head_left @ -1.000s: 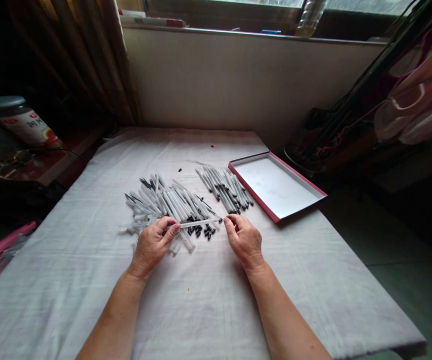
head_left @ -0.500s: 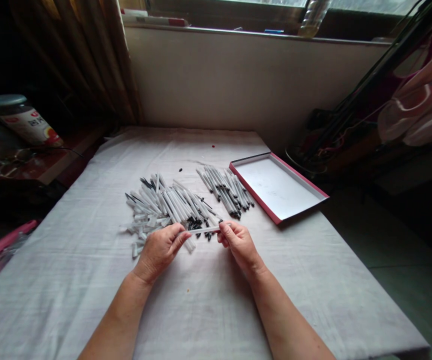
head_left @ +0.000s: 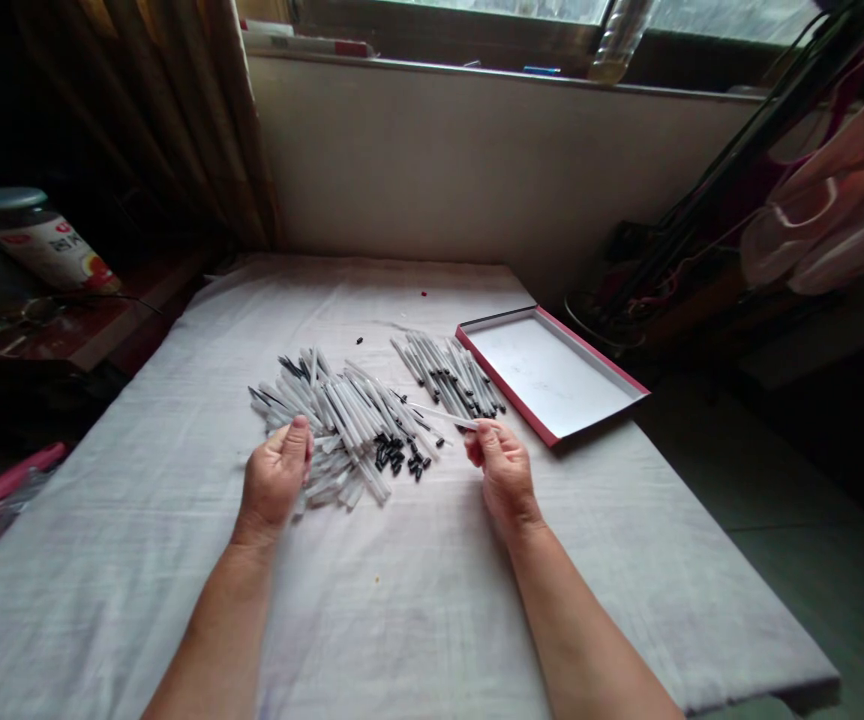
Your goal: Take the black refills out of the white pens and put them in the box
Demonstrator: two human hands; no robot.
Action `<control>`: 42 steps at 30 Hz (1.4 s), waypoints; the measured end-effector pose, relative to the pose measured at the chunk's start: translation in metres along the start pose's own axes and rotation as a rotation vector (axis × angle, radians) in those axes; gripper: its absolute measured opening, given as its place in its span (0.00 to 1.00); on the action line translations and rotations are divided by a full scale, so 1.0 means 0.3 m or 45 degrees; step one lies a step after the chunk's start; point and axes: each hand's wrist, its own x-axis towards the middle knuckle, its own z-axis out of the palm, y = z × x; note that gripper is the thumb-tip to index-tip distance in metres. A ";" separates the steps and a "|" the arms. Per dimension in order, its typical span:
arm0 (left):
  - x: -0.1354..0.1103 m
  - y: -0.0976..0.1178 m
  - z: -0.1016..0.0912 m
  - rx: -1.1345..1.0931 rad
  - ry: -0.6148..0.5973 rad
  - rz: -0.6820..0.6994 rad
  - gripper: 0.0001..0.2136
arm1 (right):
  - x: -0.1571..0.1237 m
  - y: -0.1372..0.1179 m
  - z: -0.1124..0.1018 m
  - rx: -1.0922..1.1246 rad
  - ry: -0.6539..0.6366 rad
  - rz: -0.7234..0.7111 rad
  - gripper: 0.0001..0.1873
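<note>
My right hand [head_left: 503, 468] pinches one end of a slim translucent pen [head_left: 453, 416], whose thin end points left over the table. My left hand [head_left: 273, 478] is closed with the thumb on top, beside the near left side of a loose pile; whatever may be in its fingers is hidden. That pile holds clear pen barrels [head_left: 353, 410], dark refills [head_left: 293, 367] and clear pen caps [head_left: 327, 485]. Small black plugs [head_left: 389, 452] lie at its right front. Behind my right hand, a second group of pens with black ends [head_left: 443, 375] lies roughly lined up.
A shallow red-edged box lid [head_left: 552, 375], white inside, lies at the right edge of the cloth-covered table [head_left: 432, 620]. A labelled jar [head_left: 42, 235] stands on a side surface at left. Something pink [head_left: 4, 510] is beside the table's left edge.
My hands have moved apart. The left has let go of the pen and shifted left to the pile's edge; the right has gone slightly right and up, keeping the pen.
</note>
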 end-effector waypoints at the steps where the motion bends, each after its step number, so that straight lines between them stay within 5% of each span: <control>1: 0.000 -0.005 0.007 0.102 0.073 0.074 0.22 | -0.002 0.008 0.007 -0.104 -0.027 -0.034 0.19; 8: 0.005 -0.055 0.032 0.713 0.338 0.577 0.15 | -0.023 0.042 0.090 -0.787 -0.097 -0.419 0.14; 19: 0.044 -0.119 0.024 0.701 0.410 0.617 0.13 | -0.020 0.043 0.143 -1.298 -0.209 -0.551 0.12; 26: 0.049 -0.124 0.022 0.665 0.375 0.625 0.13 | 0.022 0.035 0.072 -1.348 -0.117 -0.628 0.13; 30: 0.046 -0.124 0.028 0.644 0.361 0.622 0.13 | 0.077 0.043 -0.007 -1.551 -0.010 -0.590 0.23; 36: 0.042 -0.128 0.036 0.620 0.332 0.611 0.13 | 0.186 0.076 -0.097 -1.714 -0.209 -0.500 0.28; 42: 0.039 -0.128 0.039 0.635 0.308 0.599 0.13 | 0.246 0.087 -0.090 -1.762 -0.340 -0.495 0.30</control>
